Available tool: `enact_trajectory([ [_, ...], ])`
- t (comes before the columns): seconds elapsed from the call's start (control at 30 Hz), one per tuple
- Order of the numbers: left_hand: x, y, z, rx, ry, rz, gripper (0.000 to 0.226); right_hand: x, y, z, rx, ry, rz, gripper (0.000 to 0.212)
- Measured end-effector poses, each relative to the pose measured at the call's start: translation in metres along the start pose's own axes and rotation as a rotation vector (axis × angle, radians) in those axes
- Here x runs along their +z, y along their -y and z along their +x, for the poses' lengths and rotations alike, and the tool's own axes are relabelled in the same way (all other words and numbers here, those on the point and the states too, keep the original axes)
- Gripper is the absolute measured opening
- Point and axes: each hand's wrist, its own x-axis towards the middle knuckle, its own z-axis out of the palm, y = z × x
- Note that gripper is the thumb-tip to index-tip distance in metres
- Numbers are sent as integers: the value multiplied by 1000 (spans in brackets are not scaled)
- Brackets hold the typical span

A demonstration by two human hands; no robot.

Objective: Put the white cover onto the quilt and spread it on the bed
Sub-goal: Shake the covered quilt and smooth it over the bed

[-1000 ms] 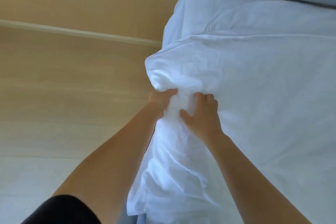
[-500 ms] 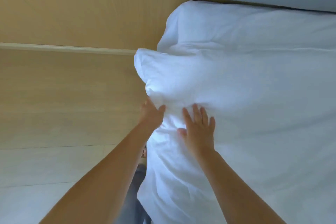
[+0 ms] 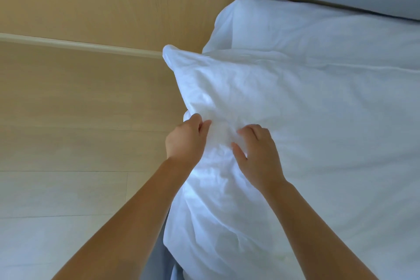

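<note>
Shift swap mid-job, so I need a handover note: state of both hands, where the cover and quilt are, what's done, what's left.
Hands: left hand grips the white cover at its left edge; right hand grips a fold beside it.
It lies over the bed, its far-left corner sticking out past the bed's side.
It looks filled; quilt itself hidden.
Left: straighten this edge, spread flat.

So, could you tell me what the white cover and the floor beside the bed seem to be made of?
The white cover: thin woven cloth, likely cotton, matte; it creases finely and bunches where the left hand grips it. The floor: pale planks with faint grain and seams, wood or laminate, slight sheen.
</note>
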Motion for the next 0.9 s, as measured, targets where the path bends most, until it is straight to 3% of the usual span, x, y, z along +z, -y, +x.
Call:
enact_trajectory([
  [0.1,-7,4,-9,38,18,-78,42,11,14,21,3,234,-48,52],
  [0.3,-12,13,-50,172,346,-31,45,23,17,31,-267,143,-232,23],
  [0.37,-8,16,-55,103,307,-106,44,13,11,23,-313,59,-231,17],
  [0.5,11,32,-29,-181,108,-394,20,-9,-9,1,-334,16,-357,35],
  [0.63,37,30,-5,-477,182,-622,61,-4,-25,-12,-256,160,-417,36],
  [0.8,43,27,8,-611,353,-756,67,6,-15,13,-89,431,-298,28],
  [0.87,46,31,9,-579,365,-729,68,9,-9,25,8,377,-206,24],
  [0.9,47,31,7,-561,336,-742,65,9,-3,30,-24,234,-166,20],
])
